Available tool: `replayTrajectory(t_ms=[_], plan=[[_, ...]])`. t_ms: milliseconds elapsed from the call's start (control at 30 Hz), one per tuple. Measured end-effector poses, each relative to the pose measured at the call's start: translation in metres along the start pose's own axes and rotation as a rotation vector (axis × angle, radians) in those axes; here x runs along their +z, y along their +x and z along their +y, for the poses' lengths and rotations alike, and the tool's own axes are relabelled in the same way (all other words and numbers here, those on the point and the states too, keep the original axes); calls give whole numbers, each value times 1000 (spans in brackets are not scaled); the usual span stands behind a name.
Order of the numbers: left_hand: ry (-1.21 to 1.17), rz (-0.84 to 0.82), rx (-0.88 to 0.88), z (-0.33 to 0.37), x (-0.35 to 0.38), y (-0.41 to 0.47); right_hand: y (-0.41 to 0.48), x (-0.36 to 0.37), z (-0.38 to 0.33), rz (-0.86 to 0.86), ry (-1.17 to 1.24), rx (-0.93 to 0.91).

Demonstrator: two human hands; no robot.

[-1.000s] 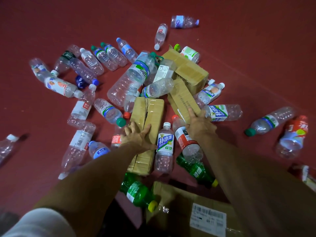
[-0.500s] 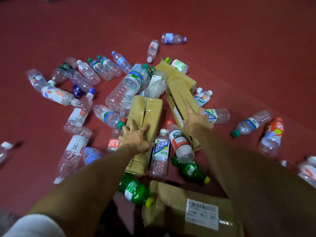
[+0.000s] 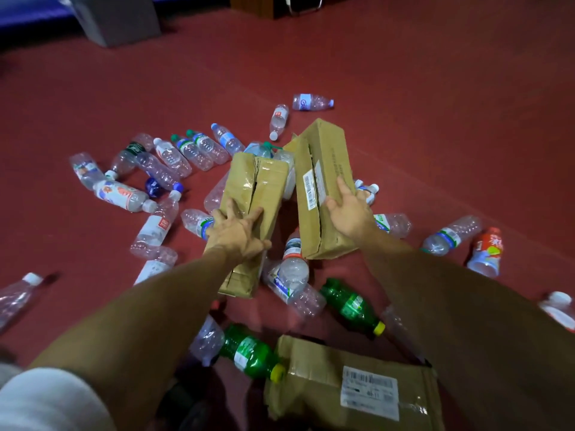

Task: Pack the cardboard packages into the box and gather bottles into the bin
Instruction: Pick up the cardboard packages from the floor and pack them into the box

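Your left hand (image 3: 239, 236) grips the left package (image 3: 258, 185), your right hand (image 3: 348, 213) the right package (image 3: 323, 157); lift both clear of the bottles (image 3: 292, 269).

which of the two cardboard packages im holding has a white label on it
The right-hand cardboard package, held by the right hand: it bears a white barcode label. The left-hand cardboard package, held by the left hand, shows only brown tape.

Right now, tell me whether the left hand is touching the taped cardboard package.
Touching. The head view shows the left hand gripping the taped cardboard package, fingers spread across its top.
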State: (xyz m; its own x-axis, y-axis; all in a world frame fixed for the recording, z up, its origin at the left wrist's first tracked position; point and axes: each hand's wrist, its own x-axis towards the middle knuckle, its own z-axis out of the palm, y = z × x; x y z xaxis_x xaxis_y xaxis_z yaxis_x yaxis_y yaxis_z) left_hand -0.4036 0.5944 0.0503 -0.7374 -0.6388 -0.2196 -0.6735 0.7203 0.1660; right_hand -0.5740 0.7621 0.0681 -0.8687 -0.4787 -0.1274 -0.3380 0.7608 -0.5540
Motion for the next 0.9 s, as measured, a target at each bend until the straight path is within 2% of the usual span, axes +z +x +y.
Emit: replayTrajectory(t_ms=[233,400,567,733,900], plan=[[11,-21,-52,-14,-2,-4,2,13,20,-189,157,70],[47,-45,-27,-13,6,-1,-5,19,43,-252,-29,41],[39,-84,13,-4,14,-2,-12,28,51,-283,-321,156],[116,-122,69,1,20,-5,-23,50,54,-362,-268,151],[155,-126,103,-3,21,-5,-28,67,36,-374,-376,178]])
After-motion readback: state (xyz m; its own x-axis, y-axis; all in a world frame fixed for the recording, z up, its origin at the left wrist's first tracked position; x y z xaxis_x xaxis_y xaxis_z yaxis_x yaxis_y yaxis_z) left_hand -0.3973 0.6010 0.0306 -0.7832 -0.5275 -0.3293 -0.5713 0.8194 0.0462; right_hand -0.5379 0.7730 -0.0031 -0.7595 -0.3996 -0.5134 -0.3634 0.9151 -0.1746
